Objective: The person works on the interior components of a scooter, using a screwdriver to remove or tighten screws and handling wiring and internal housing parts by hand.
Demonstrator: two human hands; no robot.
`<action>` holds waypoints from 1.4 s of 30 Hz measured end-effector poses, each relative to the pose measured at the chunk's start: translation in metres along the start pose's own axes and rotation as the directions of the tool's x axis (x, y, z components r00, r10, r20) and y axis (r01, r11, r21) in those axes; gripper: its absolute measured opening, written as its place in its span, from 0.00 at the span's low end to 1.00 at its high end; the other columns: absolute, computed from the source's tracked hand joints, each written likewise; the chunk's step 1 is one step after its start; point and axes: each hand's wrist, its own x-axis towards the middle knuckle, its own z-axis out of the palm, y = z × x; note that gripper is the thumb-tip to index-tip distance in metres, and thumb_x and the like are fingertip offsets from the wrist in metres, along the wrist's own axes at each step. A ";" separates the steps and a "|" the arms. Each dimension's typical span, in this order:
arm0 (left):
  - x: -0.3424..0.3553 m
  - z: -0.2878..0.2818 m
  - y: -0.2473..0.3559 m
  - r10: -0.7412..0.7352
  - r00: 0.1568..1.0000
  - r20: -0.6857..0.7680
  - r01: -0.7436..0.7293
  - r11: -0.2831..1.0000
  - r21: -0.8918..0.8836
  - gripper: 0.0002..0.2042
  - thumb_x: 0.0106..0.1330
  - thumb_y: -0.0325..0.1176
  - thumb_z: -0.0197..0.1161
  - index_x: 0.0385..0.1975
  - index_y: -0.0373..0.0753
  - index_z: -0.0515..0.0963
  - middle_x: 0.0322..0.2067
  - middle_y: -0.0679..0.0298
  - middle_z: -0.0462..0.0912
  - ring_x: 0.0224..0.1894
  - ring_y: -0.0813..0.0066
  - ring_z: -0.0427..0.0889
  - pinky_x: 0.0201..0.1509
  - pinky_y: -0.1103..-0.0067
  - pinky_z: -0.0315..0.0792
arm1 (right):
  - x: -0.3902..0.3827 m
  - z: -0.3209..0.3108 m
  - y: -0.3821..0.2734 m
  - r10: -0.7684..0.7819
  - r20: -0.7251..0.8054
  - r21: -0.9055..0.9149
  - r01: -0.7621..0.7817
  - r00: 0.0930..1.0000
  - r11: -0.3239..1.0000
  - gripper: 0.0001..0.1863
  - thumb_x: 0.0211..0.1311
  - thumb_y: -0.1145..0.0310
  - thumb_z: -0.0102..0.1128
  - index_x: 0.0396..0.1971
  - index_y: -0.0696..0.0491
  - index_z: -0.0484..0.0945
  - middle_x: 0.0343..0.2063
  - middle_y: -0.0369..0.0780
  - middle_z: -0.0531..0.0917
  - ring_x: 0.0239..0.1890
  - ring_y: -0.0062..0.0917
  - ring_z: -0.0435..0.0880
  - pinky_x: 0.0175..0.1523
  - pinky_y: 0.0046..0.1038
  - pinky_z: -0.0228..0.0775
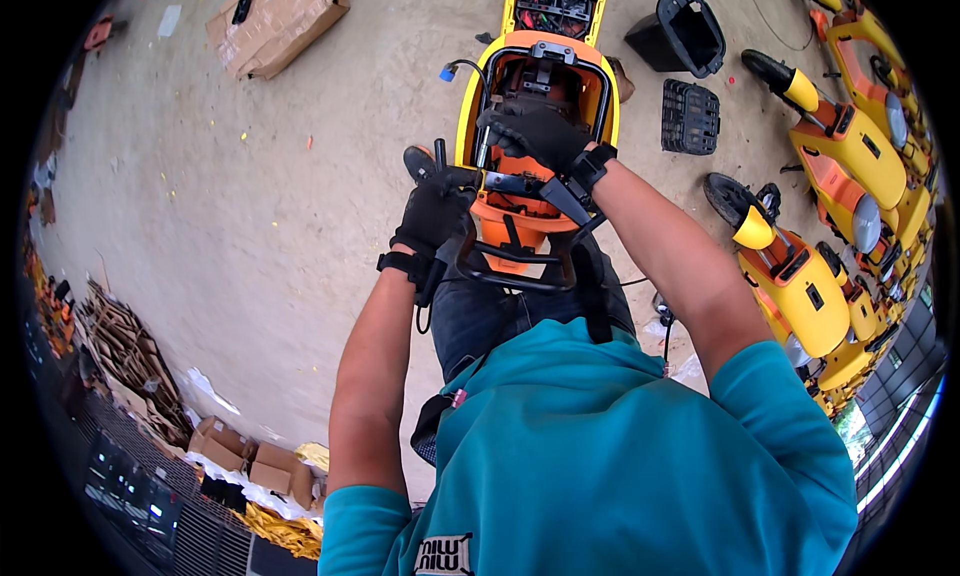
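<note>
In front of me stands a scooter with a yellow and orange body and a black tubular rear frame. My right hand, in a black glove, reaches over its opening. Its curled fingers are at the upper end of a thin silver metal rod. At the scooter's left edge is my left hand, also gloved, its fingers curled by the frame. A short black rod sticks up beside these fingers; whether they grip it is hidden. A cable with a blue connector hangs out at the left.
A black bin-like box and a black plastic grate lie on the floor at the right. Several yellow scooters stand along the right side. Flattened cardboard lies far left; cardboard boxes sit near left.
</note>
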 end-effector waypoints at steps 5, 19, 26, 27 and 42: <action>-0.006 0.001 0.010 -0.026 0.999 -0.043 0.023 0.999 -0.049 0.11 0.58 0.25 0.63 0.42 0.38 0.80 0.41 0.60 0.83 0.42 0.67 0.83 0.46 0.76 0.75 | 0.012 0.025 -0.010 -0.087 -0.023 -0.250 0.079 0.996 0.965 0.12 0.66 0.64 0.54 0.39 0.58 0.78 0.23 0.33 0.77 0.21 0.16 0.75 0.26 0.20 0.68; -0.009 0.006 0.008 0.154 0.981 -0.120 -0.146 0.986 0.076 0.13 0.60 0.26 0.60 0.46 0.41 0.79 0.36 0.58 0.85 0.38 0.68 0.85 0.43 0.76 0.76 | -0.028 0.018 0.024 -0.183 -0.169 -0.271 0.133 0.968 0.953 0.10 0.68 0.68 0.53 0.37 0.61 0.76 0.30 0.39 0.81 0.30 0.22 0.83 0.36 0.24 0.76; -0.011 0.014 0.008 0.132 0.983 -0.129 -0.105 0.975 0.197 0.13 0.60 0.27 0.60 0.46 0.41 0.78 0.35 0.55 0.84 0.39 0.59 0.84 0.42 0.72 0.76 | -0.015 0.030 0.021 -0.059 -0.260 -0.055 0.047 0.964 0.997 0.09 0.68 0.68 0.53 0.34 0.59 0.73 0.23 0.39 0.80 0.23 0.22 0.84 0.27 0.25 0.79; -0.011 0.015 0.008 0.136 0.982 -0.134 -0.099 0.964 0.249 0.12 0.61 0.28 0.60 0.45 0.41 0.78 0.35 0.54 0.83 0.38 0.58 0.84 0.41 0.71 0.76 | -0.010 0.033 0.017 -0.031 -0.274 -0.068 0.013 0.961 0.998 0.09 0.67 0.69 0.54 0.34 0.60 0.73 0.23 0.39 0.80 0.23 0.22 0.83 0.25 0.25 0.77; -0.001 0.019 0.020 0.054 0.995 -0.084 0.015 0.751 0.660 0.10 0.66 0.40 0.56 0.37 0.40 0.75 0.26 0.55 0.82 0.28 0.54 0.83 0.30 0.63 0.76 | 0.005 0.043 -0.003 -0.052 -0.242 -0.412 -0.054 0.969 0.910 0.12 0.70 0.64 0.49 0.40 0.59 0.70 0.24 0.42 0.81 0.22 0.23 0.83 0.22 0.26 0.74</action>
